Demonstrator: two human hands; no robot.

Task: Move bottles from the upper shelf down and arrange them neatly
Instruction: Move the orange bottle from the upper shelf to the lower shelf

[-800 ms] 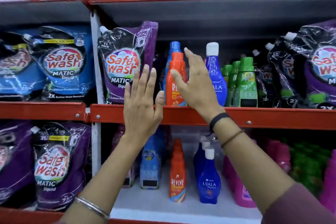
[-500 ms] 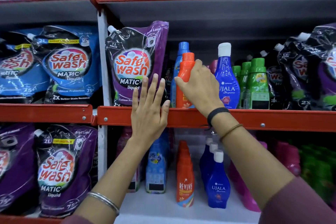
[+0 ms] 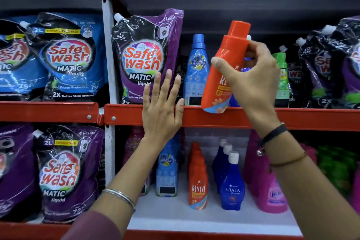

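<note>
**Orange Revive bottle lifted clear of the upper shelf, lower row directly beneath**

The upper shelf rail (image 3: 214, 118) serves as the landmark for all positions below.

Above the rail, at its left end, stands a purple Safe wash pouch (image 3: 144, 58). Just right of the pouch stands a light blue bottle (image 3: 197, 70), upright on the shelf. Below the rail lies the white lower shelf (image 3: 214, 220), which carries a row of orange Revive bottles (image 3: 197, 177) with a row of dark blue Ujala bottles (image 3: 231, 181) just beside it on the right.

The right hand (image 3: 251, 82) is closed around the orange Revive bottle (image 3: 224, 68), thumb across the front label and fingers wrapped behind the shoulder. The bottle is held above the rail, its base overlapping the rail's front edge in the head view. Its long axis is tilted, cap up and to the right, base down and to the left.

The left hand (image 3: 161, 109) is empty, fingers spread and flat, palm over the rail and fingertips over the lower part of the pouch. Contact with either cannot be confirmed.

Judgement: the transfer step is in progress. The matching orange row lies almost straight below the held bottle, so the move calls for a descent in front of the rail, with the bottle righted to vertical before placement. The right hand is the working hand.
</note>
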